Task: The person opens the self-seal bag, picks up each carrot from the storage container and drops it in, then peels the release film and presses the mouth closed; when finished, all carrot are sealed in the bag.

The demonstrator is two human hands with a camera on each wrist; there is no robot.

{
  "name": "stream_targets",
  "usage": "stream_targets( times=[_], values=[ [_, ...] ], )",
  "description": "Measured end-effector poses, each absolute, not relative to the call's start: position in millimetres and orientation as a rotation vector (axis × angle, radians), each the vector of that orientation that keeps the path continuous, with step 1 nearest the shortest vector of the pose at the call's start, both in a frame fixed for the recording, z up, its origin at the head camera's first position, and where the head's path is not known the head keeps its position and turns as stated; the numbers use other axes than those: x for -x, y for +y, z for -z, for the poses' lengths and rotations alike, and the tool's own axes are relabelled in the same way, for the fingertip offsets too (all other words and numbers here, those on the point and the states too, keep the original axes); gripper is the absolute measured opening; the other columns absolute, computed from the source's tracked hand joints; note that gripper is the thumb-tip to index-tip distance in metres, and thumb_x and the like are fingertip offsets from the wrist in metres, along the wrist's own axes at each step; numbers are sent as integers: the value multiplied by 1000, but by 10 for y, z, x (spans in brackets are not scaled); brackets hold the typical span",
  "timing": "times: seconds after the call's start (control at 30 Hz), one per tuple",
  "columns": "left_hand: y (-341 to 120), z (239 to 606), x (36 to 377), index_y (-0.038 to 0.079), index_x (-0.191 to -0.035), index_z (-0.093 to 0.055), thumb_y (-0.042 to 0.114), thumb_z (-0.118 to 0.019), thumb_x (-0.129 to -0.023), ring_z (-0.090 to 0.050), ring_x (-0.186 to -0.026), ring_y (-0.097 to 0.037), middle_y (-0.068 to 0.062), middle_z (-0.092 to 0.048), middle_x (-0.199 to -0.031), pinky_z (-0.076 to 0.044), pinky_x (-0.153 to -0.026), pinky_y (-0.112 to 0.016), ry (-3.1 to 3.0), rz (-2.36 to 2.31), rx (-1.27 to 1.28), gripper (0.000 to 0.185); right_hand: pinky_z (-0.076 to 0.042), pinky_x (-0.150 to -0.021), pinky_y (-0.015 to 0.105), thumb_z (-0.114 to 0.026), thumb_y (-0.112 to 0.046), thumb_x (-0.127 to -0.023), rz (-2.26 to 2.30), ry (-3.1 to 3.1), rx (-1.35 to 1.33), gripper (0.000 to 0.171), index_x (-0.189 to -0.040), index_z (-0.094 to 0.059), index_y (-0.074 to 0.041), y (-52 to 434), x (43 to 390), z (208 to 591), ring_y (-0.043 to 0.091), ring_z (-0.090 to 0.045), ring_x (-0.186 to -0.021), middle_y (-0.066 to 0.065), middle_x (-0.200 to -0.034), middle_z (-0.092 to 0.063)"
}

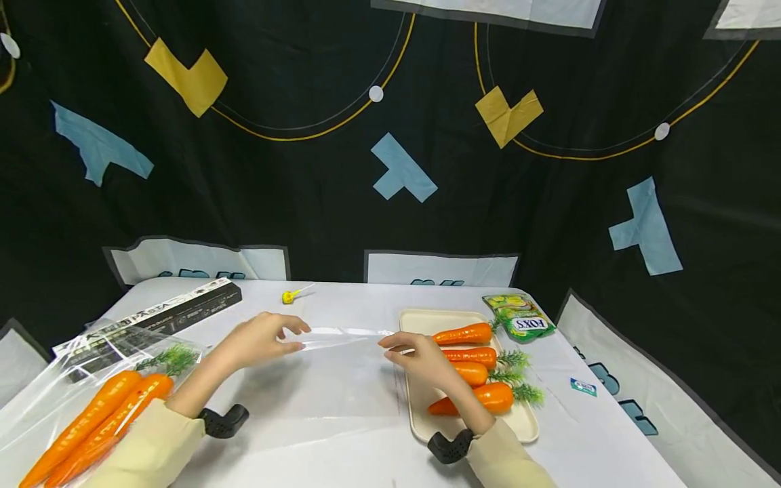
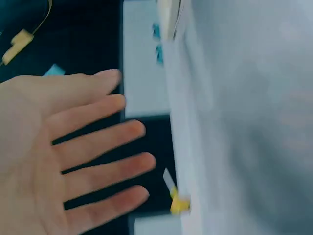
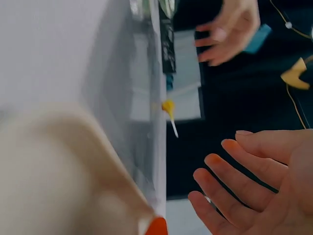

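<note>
A clear, glossy plastic bag is lying flat on the white-covered desk, between the two hands. The left hand is reaching over the bag's far left corner, fingers extended and spread; the left wrist view is showing the palm open and holding nothing. The right hand is hovering at the bag's far right corner, fingers loosely extended; whether the fingertips are touching the film cannot be told. The right wrist view is showing that palm open too.

A cream, rounded-rectangular tray is sitting just beside the bag and is carrying four smooth orange carrots with green tufts. At the near left, a second clear bag is holding several more carrots. A long dark pasta box is lying behind it. A green sweet packet is resting near the tray's far corner, and a small yellow lollipop is lying at the desk's far edge.
</note>
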State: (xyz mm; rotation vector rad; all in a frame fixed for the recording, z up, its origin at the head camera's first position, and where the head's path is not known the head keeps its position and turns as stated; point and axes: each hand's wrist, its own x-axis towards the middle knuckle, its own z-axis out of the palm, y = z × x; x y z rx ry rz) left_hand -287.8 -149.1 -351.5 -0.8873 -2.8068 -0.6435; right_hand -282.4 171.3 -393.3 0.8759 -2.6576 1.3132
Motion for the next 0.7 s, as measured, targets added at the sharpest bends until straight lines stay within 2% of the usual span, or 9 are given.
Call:
stream_targets(
  times=[0.2, 0.4, 0.57, 0.7],
  values=[
    [-925, 3777, 2842, 7, -118, -67, 25, -75, -83, -58, -114, -32, -8, -66, -117, -46, -91, -53, -2972, 572, 964, 39, -55, -77, 28, -63, -10, -93, -1209, -2665, -824, 19, -110, -70, -7, 1885, 2862, 3857, 22, -68, -94, 10, -110, -69],
    [-726, 3933, 2743, 5, -129, -60, 24, -80, -77, -46, -126, -38, -19, -52, -135, -36, -103, -55, -3113, 492, 1083, 58, -54, -78, 27, -63, -8, -93, -1123, -2726, -901, 21, -112, -68, -2, 1930, 2895, 3914, 22, -67, -93, 13, -109, -69],
    [-781, 3968, 2763, 5, -124, -64, 10, -80, -74, -47, -126, -37, -21, -52, -135, -37, -104, -50, -3066, 416, 1233, 52, -52, -81, 28, -63, -10, -93, -1083, -2786, -977, 23, -113, -68, 0, 1923, 2887, 3941, 20, -66, -93, 10, -109, -69],
    [-726, 3978, 2787, 6, -121, -66, 14, -78, -78, -51, -123, -38, -21, -55, -132, -39, -101, -52, -2964, 470, 1246, 45, -52, -80, 27, -64, -11, -92, -1049, -2788, -992, 22, -111, -69, -1, 1932, 2892, 3933, 18, -66, -91, 9, -108, -70]
  ],
)
